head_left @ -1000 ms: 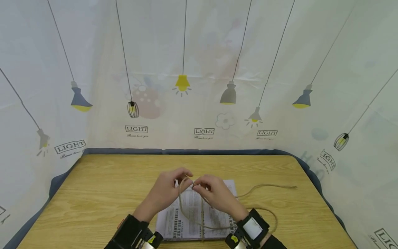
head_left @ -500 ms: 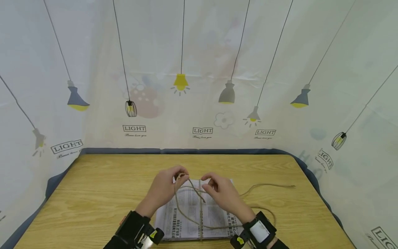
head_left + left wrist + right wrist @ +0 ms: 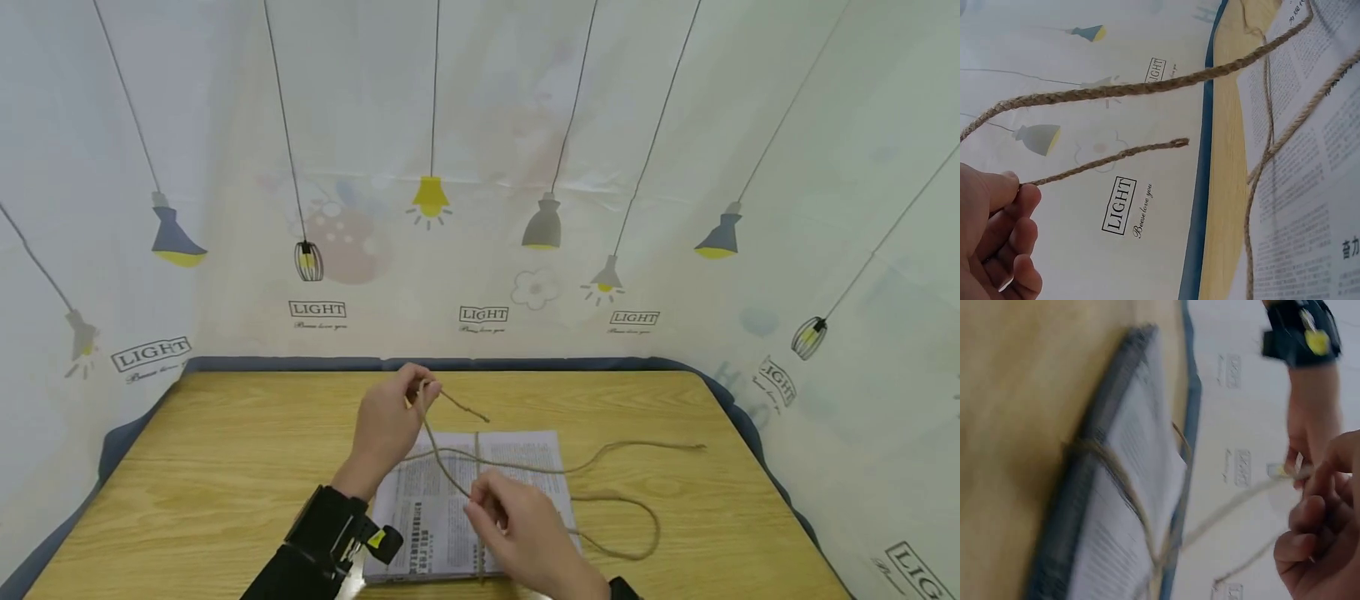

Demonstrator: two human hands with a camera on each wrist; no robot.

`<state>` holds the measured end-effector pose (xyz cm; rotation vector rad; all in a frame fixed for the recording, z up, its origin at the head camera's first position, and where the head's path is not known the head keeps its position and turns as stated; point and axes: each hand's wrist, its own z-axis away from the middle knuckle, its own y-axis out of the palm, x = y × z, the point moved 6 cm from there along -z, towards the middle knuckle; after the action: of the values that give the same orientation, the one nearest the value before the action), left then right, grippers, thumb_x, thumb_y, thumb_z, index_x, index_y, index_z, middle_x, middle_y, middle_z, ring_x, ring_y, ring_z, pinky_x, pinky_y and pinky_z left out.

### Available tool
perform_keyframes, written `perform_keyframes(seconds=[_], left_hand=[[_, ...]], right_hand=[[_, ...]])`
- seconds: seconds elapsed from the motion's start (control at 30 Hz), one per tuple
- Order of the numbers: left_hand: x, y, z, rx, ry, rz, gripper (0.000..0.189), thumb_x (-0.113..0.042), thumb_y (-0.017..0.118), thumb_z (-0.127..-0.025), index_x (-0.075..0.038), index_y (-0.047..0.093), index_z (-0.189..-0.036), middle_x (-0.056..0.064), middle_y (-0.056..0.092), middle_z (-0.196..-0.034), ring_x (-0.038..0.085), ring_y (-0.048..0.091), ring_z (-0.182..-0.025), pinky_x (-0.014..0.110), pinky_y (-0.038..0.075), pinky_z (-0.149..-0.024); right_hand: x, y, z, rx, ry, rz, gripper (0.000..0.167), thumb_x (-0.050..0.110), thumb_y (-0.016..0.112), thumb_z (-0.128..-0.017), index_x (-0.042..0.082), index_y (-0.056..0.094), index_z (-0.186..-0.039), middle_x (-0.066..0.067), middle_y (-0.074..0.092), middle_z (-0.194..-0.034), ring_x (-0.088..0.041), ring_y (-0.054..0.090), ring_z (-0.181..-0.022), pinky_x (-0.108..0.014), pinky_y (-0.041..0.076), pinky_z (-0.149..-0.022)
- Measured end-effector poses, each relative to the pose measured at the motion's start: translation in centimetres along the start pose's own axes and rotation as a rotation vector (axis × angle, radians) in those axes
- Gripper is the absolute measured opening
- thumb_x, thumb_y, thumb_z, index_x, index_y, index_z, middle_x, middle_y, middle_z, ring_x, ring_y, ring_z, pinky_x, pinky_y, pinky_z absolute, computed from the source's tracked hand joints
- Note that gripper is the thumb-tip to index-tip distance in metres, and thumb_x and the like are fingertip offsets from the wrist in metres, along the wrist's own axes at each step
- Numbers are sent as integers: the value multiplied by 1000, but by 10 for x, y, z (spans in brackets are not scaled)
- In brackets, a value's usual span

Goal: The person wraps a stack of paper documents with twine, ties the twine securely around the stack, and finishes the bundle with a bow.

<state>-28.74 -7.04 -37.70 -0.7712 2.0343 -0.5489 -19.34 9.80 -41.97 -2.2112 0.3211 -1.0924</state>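
Raised beyond the stack's far left side, my left hand (image 3: 386, 425) pinches brown jute twine (image 3: 1110, 91) between thumb and fingertips. A short free end (image 3: 1147, 149) sticks out past them. One strand drops in a curve to my right hand (image 3: 521, 533), which is low over the near right of the newspapers (image 3: 435, 508). Its curled thumb and index finger (image 3: 1325, 465) meet on the strand; the exact grip is blurred in the right wrist view. Another strand crosses the top sheet lengthwise and goes under the near edge. My right hand hides part of the papers.
The papers lie flat on a wooden table (image 3: 247, 467). To their right, one twine tail (image 3: 637, 444) stretches out and a loop (image 3: 655, 529) bulges on the wood. A printed curtain (image 3: 405, 275) with a dark blue border (image 3: 517, 364) stands behind.
My left hand has risen away from me, bringing the free end up off the papers. My right hand let go near the end, then came down toward me to the lower strand, whose curve has straightened.
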Motion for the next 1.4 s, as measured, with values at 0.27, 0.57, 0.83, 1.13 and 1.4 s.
perform_keyframes(seconds=[0.27,0.57,0.83,1.13,1.4], left_hand=[[-1,-8,-7,-46,-68,-39,16,-29,63,-96,-13,67,-98,0,63,-73,9,47,-58,23,34,-54],[2,-13,-8,-17,-89,-125,14,-28,60,-98,-15,66,-97,0,66,-77,9,46,-56,25,34,-51],[10,-11,-5,39,-108,-156,13,-26,58,-99,-14,61,-95,1,63,-74,11,52,-60,25,38,-53],[21,-9,-3,108,-173,-48,12,-24,56,-100,-13,60,-99,2,62,-78,13,46,-59,26,36,-56],[49,6,0,151,-307,90,16,-26,55,-101,-11,59,-97,5,73,-93,17,58,-74,28,39,-63]], right_hand=[[-29,47,12,182,290,343,17,30,70,-89,19,62,-99,15,50,-67,2,41,-51,-19,35,-47],[-59,49,13,112,578,360,46,22,76,-84,7,53,-120,-2,65,-79,-14,56,-56,-29,40,-47],[-66,43,9,88,617,216,17,10,69,-79,6,64,-95,5,58,-65,-7,49,-54,-23,38,-50],[-74,44,9,138,576,78,9,16,61,-85,10,65,-80,6,56,-65,-6,48,-57,-22,38,-53],[-73,41,12,122,532,-75,11,17,62,-88,10,64,-81,7,52,-68,-2,45,-59,-19,37,-55]])
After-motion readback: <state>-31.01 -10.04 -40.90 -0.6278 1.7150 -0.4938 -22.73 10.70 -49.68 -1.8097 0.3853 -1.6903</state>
